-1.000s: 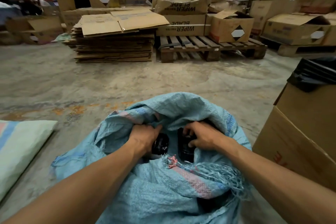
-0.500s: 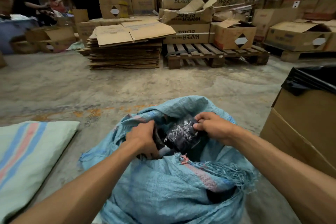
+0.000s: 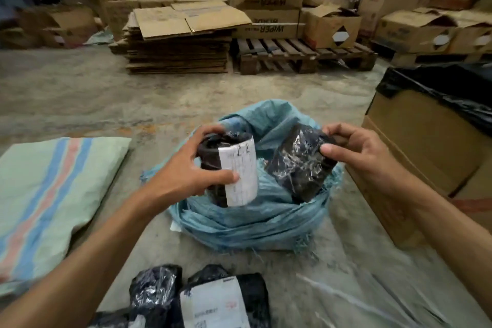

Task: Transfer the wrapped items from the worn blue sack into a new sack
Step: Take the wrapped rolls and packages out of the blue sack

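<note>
— Right, biggest first: worn blue woven sack (image 3: 255,221), slumped open on the concrete floor (image 3: 80,93), directly under both hands. Striped pale-green woven sack (image 3: 53,189), lying flat, well off to the outer side of the left hand (image 3: 181,173). Probably the new one, though mouth not visible.

— And nearer than the wrists?

— Black plastic-wrapped parcels (image 3: 202,298) already out, heaped on the floor just below the left forearm. Clear plastic sheet (image 3: 359,293) spread below the right forearm.

— Now the grips.

— Left hand wrapped round a black wrapped cylinder with a white paper label (image 3: 234,168), thumb across the label, fingers over the top. Right hand (image 3: 356,154) pinching a glossy black film-wrapped bundle (image 3: 300,165) by its upper corner, thumb and fingertips only. Both lifted clear of the blue sack's mouth.

— Advice for the carry?

— Better to cup the right bundle from beneath; a corner pinch on slick film looks liable to slip or tear. Best to swing both low and set down rather than drop. Worth keeping frayed blue threads off the wrapping.
</note>
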